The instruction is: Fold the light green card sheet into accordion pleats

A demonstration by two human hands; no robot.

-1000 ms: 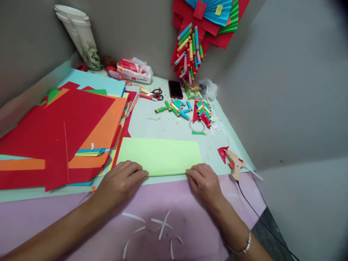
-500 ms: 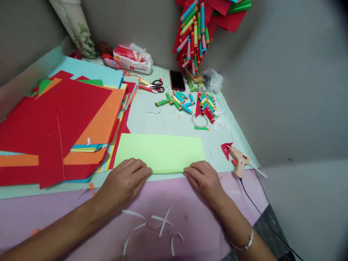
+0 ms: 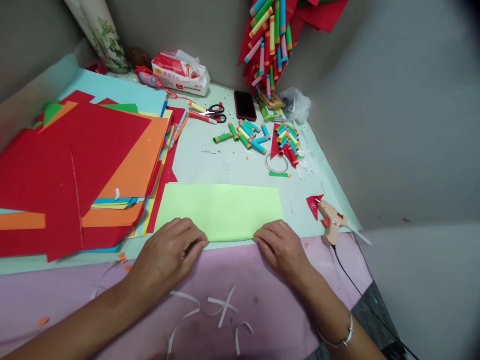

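Note:
A folded light-green sheet of paper (image 3: 225, 210) lies flat at the near edge of the pale table covering. My left hand (image 3: 172, 250) pinches its near left edge between thumb and fingers. At the near right edge, my right hand (image 3: 281, 247) grips the same paper, fingers closed and thumb underneath. Between the two hands the folded edge shows as a thin doubled line. A bracelet (image 3: 343, 335) circles my right wrist.
Stacked coloured paper (image 3: 105, 150) fills the left. Behind are scissors (image 3: 216, 114), a phone (image 3: 245, 105), a tissue pack (image 3: 182, 74) and rolled paper tubes (image 3: 245, 135). A corded glue gun (image 3: 332, 220) lies right. White strips (image 3: 225, 305) lie on the pink surface nearest me.
My left thumb has shifted slightly, opening a small gap beneath the fingers. Both hands stay at the paper's near edge. The camera view has moved a little.

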